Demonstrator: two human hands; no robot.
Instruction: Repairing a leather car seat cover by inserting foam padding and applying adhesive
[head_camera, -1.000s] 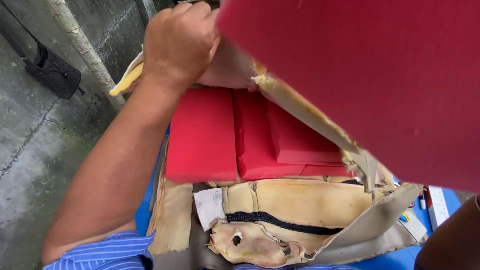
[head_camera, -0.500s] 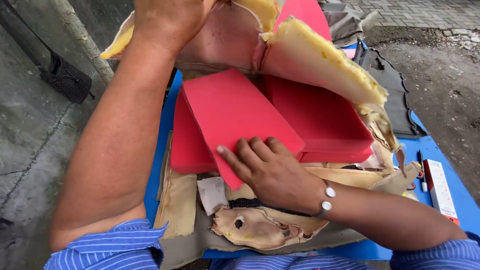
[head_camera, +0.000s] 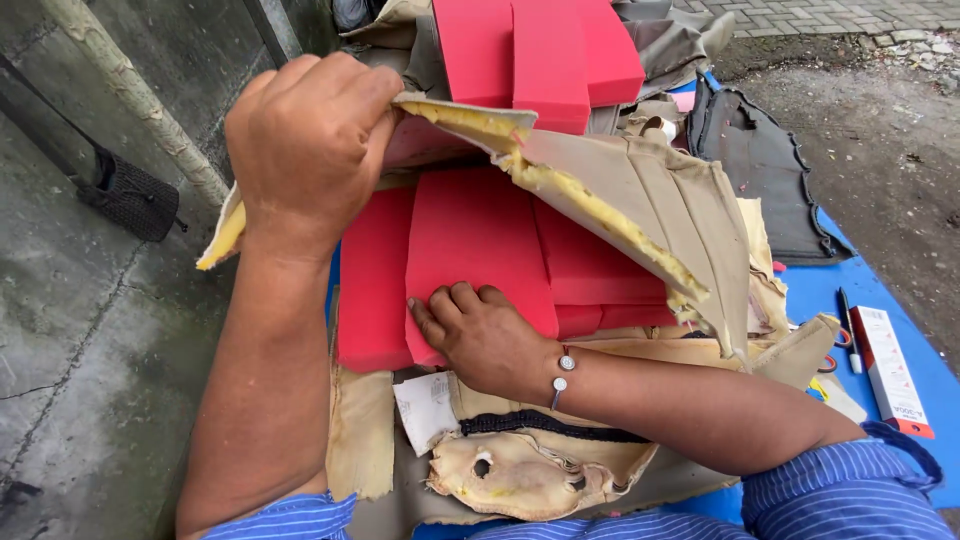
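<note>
At eleven o'clock the worn flap (head_camera: 640, 200) is gripped by the left hand (head_camera: 305, 150), while the red foam (head_camera: 480, 250), centre, is pressed by the right hand (head_camera: 485, 335), fingers spread; the crumbling flap could be torn if pulled harder.

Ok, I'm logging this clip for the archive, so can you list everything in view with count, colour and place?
red foam pieces: several, red, centre, under the lifted cover
more red foam: a few blocks, red, top centre
old seat cover: one, tan with yellow foam backing, lifted over the foam
dark cover piece: one, black, upper right
blue sheet: one, blue, under the pile at right
small box: one, white and red, right edge
pen: one, dark, beside the box
left hand: gripping the cover's edge, holding it up
right hand: pressing flat on a foam piece, bracelet at wrist
</note>
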